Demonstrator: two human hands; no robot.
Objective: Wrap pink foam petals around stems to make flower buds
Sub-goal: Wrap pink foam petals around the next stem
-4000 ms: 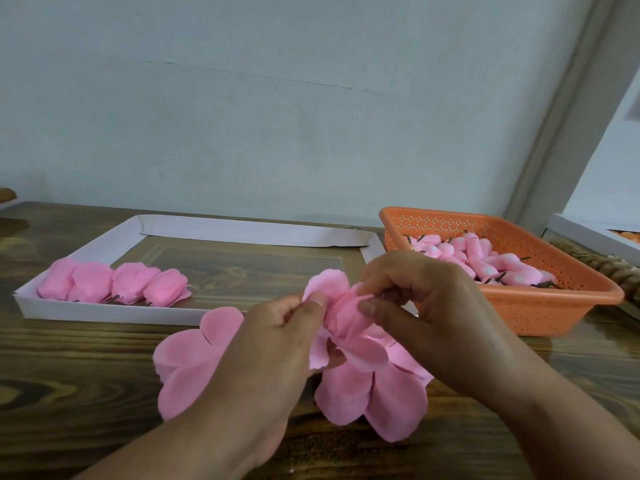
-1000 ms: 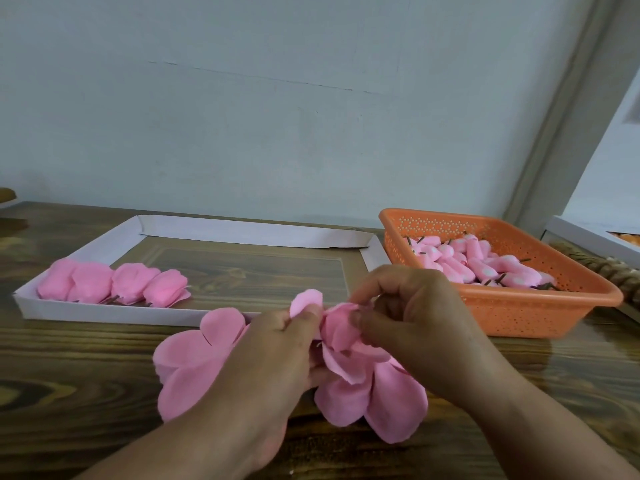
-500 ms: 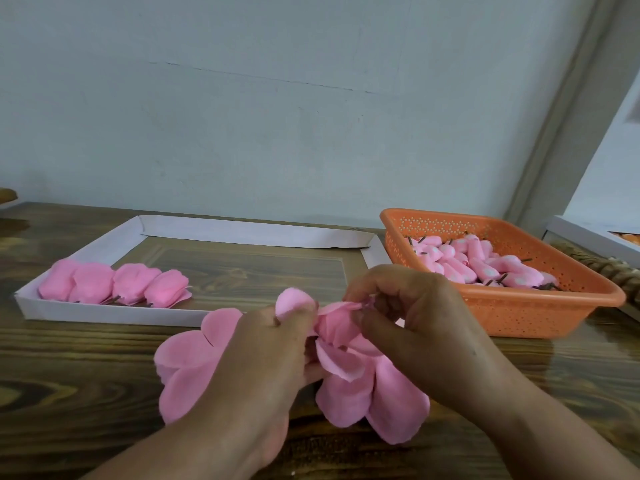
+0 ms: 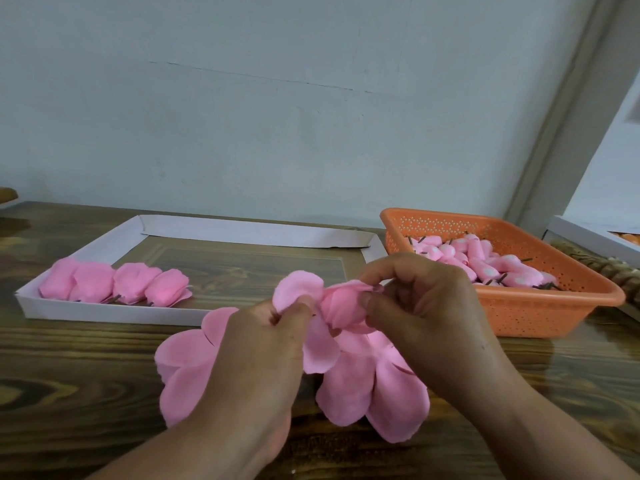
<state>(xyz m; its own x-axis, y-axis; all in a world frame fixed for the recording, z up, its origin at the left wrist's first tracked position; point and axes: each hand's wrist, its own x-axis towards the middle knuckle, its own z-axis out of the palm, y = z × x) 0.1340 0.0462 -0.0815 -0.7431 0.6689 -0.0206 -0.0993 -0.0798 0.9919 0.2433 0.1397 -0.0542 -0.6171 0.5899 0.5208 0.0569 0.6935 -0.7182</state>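
Both hands meet just above the near middle of the wooden table (image 4: 69, 368), working one flower bud (image 4: 341, 308). The left hand (image 4: 263, 344) pinches a loose pink petal (image 4: 298, 285) between thumb and fingertips, the petal standing up and fanning toward the far side. The right hand (image 4: 420, 306) grips the bud, thumb on its near side and fingers curled over its top. The bud lies roughly level, its long axis running left to right; its stem is hidden, so which end points where cannot be told. More flat petals (image 4: 374, 393) lie spread on the table under and between the wrists, some reaching left past the left hand. To the far left, a shallow white tray (image 4: 104, 311) holds four finished buds (image 4: 114, 284) in a row along its near left wall. To the right, an orange basket (image 4: 540, 311) holds a heap of small pink pieces with dark stems (image 4: 485, 263).
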